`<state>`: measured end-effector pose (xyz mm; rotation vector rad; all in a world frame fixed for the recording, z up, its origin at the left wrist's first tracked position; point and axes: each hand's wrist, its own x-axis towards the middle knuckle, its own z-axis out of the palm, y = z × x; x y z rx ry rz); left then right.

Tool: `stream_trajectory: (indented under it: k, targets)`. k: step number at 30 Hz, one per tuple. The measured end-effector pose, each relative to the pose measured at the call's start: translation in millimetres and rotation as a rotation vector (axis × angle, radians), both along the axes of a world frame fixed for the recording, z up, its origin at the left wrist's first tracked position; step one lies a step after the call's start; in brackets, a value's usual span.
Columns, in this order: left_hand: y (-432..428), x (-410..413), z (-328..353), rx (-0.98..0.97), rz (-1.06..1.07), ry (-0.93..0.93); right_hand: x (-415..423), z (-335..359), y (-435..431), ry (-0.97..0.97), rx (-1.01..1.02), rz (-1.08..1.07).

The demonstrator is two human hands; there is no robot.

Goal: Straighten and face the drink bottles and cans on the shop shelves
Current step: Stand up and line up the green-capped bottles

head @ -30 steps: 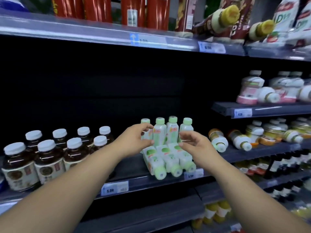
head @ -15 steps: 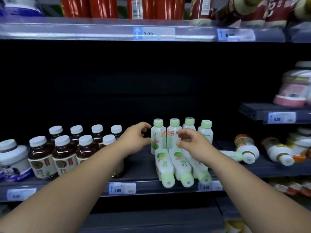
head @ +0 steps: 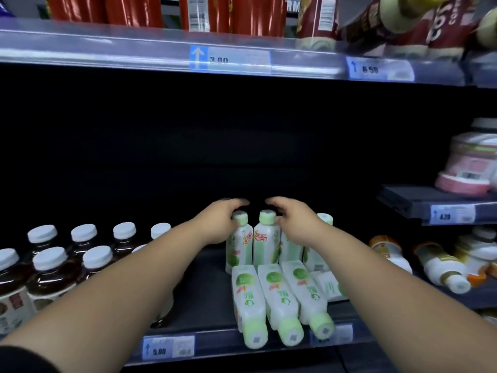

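Left fingers (head: 238, 203) arched over the cap of the leftmost of the upright green-capped bottles (head: 265, 240), tips blurred, thumb against the cap's side; no telling whether clamped on it or only hooked above it. Right fingers (head: 274, 201) likewise curved and blurred, above and behind the second cap, thumb beside that cap; grip equally unclear. Behind them the left hand (head: 215, 224) and right hand (head: 295, 224), close together, bare forearms stretching back toward the camera, a dark sleeve (head: 16, 358) at the lower left corner. Four upright bottles in a row on the middle shelf (head: 207, 281), the third mostly hidden by the right hand. Just in front, three lying bottles (head: 279, 297) side by side, green caps toward the shelf lip, another white one partly behind the right forearm. To the left, brown drink bottles (head: 53, 267) with white caps, upright in rows. To the right, orange-banded bottles (head: 441, 267) tipped over. Price tag (head: 168, 347) reading 5.00 on the lip; red packs (head: 129, 9) on the shelf above.
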<state>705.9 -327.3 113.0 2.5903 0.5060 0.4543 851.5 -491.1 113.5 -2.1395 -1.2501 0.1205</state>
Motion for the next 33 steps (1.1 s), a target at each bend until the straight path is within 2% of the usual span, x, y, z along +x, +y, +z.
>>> stream_trajectory:
  k: [5, 11, 17, 25, 30, 33]
  targets:
    - [9, 6, 3, -0.061, -0.012, 0.090, 6, 1, 21, -0.179, -0.280, 0.053]
    - [19, 0, 10, 0.121, 0.080, 0.144, 5, 2, 34, -0.226, -0.275, 0.097]
    - [38, -19, 15, 0.108, 0.139, 0.201, -3, -5, 53, -0.056, -0.195, 0.139]
    - [42, -37, 10, 0.012, 0.112, 0.133, -20, -8, 61, 0.134, -0.107, 0.182]
    - [37, -39, 6, 0.054, 0.125, 0.104, -26, -11, 53, 0.083, -0.102, 0.162]
    - [23, -39, 4, 0.130, 0.132, 0.077, -33, -13, 40, 0.149, -0.070, 0.133]
